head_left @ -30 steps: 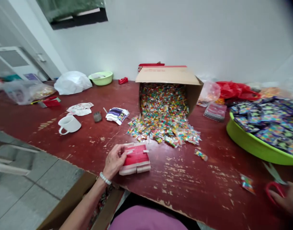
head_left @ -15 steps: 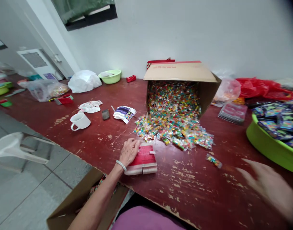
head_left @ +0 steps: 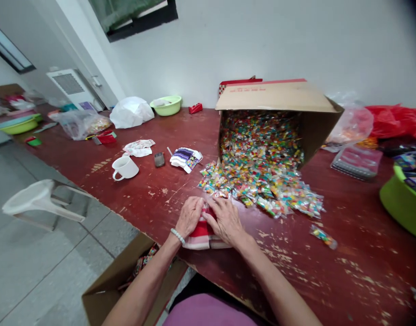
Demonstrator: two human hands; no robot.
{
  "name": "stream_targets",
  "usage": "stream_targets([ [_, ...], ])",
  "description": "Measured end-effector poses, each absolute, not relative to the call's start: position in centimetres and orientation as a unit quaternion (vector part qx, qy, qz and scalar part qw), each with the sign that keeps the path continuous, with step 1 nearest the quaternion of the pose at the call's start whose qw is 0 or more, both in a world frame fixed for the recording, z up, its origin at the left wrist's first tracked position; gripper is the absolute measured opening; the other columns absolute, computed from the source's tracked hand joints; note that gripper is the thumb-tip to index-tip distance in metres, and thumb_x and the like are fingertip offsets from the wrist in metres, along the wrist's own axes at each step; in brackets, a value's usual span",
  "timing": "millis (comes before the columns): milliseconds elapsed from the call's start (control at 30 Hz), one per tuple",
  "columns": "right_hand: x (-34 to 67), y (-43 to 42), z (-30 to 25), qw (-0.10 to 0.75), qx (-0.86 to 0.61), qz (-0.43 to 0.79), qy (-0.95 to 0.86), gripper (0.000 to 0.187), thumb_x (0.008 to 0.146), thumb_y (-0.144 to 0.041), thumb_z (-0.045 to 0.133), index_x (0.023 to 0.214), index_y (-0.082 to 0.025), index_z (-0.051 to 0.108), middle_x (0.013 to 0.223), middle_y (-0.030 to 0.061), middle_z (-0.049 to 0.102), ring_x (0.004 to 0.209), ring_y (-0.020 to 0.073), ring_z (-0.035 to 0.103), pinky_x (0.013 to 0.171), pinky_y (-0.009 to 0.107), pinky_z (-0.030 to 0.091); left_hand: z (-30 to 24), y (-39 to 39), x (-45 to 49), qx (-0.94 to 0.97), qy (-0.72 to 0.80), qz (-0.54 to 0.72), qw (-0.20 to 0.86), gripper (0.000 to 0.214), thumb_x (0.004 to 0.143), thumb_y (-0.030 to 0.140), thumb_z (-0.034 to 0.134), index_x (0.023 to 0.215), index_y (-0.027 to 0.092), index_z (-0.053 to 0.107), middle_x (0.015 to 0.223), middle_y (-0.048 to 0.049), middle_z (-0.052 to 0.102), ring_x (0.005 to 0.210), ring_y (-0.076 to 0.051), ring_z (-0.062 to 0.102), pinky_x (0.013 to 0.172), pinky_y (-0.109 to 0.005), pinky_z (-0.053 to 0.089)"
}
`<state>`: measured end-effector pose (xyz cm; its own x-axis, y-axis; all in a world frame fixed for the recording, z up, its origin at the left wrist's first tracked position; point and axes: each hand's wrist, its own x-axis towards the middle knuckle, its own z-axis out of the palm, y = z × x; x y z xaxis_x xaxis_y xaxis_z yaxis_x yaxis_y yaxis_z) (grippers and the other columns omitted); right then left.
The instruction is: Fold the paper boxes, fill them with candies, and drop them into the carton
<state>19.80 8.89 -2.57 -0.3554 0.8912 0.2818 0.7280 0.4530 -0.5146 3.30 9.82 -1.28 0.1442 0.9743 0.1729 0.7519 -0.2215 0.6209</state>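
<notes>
A red-and-white stack of flat packets [head_left: 203, 235] lies on the worn red table [head_left: 296, 262] near its front edge. My left hand [head_left: 189, 216], with a bead bracelet at the wrist, rests on the stack's left side with fingers curled onto it. My right hand [head_left: 224, 220] lies on top of the stack's right side, fingers bent down over it. Just beyond my hands spreads a pile of small colourful wrapped sweets [head_left: 262, 190], spilling from a cardboard box [head_left: 279, 97] tipped on its side.
A white mug [head_left: 125, 167], a small dark object [head_left: 159, 159] and a folded purple-white packet [head_left: 186, 158] sit to the left. A green tub [head_left: 403, 203] stands at the right. An open carton [head_left: 126, 280] stands on the floor below the table edge, beside a white plastic stool [head_left: 41, 199].
My right hand has come in from the right, away from the red scissors, and now rests on the stack. My left hand stayed on the stack. The view has swung left.
</notes>
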Motion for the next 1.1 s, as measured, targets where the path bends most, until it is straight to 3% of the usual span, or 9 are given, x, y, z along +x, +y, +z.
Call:
stream_targets([
  [133, 20.7, 8.9, -2.7, 0.247, -0.490, 0.159, -0.821, 0.065, 0.084, -0.064, 0.058, 0.138, -0.028, 0.052, 0.139, 0.0106, 0.053, 0.123, 0.0328, 0.045, 0.100, 0.051, 0.039, -1.2, 9.6, 2.8, 0.721, 0.590, 0.293, 0.214, 0.038, 0.101, 0.034, 0.025, 0.089, 0.021, 0.059, 0.094, -0.0056, 0.062, 0.094, -0.020, 0.055, 0.090, -0.035, 0.043],
  [267, 21.0, 9.1, -2.9, 0.249, -0.486, 0.166, -0.821, 0.065, 0.082, -0.062, 0.062, 0.135, -0.026, 0.054, 0.137, 0.0108, 0.054, 0.123, 0.0326, 0.044, 0.100, 0.050, 0.039, -1.3, 9.6, 2.7, 0.720, 0.580, 0.302, 0.231, 0.037, 0.100, 0.032, 0.025, 0.086, 0.022, 0.058, 0.091, -0.0044, 0.061, 0.093, -0.020, 0.054, 0.090, -0.035, 0.042],
  [433, 21.2, 9.2, -3.4, 0.257, -0.489, 0.177, -0.815, 0.054, 0.083, -0.041, 0.064, 0.134, -0.024, 0.055, 0.140, 0.0107, 0.051, 0.125, 0.0321, 0.043, 0.104, 0.050, 0.038, -1.3, 9.5, 2.6, 0.706, 0.578, 0.323, 0.248, 0.012, 0.085, 0.032, 0.057, 0.090, 0.022, 0.056, 0.096, -0.0036, 0.055, 0.097, -0.022, 0.051, 0.093, -0.036, 0.040],
  [567, 21.3, 9.0, -3.9, 0.277, -0.534, 0.186, -0.776, 0.055, 0.077, -0.024, 0.062, 0.132, -0.019, 0.056, 0.145, 0.0144, 0.043, 0.130, 0.0336, 0.041, 0.105, 0.050, 0.037, -1.3, 9.6, 1.7, 0.685, 0.573, 0.335, 0.300, 0.020, 0.073, 0.023, 0.065, 0.089, 0.021, 0.054, 0.096, -0.0017, 0.053, 0.095, -0.022, 0.051, 0.091, -0.037, 0.041],
  [833, 21.3, 8.0, -4.5, 0.354, -0.595, 0.226, -0.686, 0.064, 0.070, -0.028, 0.066, 0.131, -0.016, 0.051, 0.151, 0.0185, 0.021, 0.140, 0.0405, 0.029, 0.109, 0.055, 0.034, -2.5, 9.6, -1.0, 0.612, 0.531, 0.354, 0.466, 0.043, 0.080, 0.033, 0.061, 0.118, 0.021, 0.045, 0.096, -0.0011, 0.058, 0.084, -0.017, 0.059, 0.075, -0.029, 0.048],
  [1100, 21.5, 7.3, -4.7, 0.387, -0.619, 0.277, -0.625, 0.077, 0.070, -0.037, 0.066, 0.138, -0.015, 0.039, 0.141, 0.0202, 0.029, 0.133, 0.0371, 0.037, 0.108, 0.054, 0.037, -2.5, 9.9, -2.7, 0.567, 0.517, 0.362, 0.529, 0.056, 0.073, 0.034, 0.070, 0.124, 0.022, 0.049, 0.122, -0.0071, 0.053, 0.101, -0.021, 0.058, 0.087, -0.033, 0.048],
])
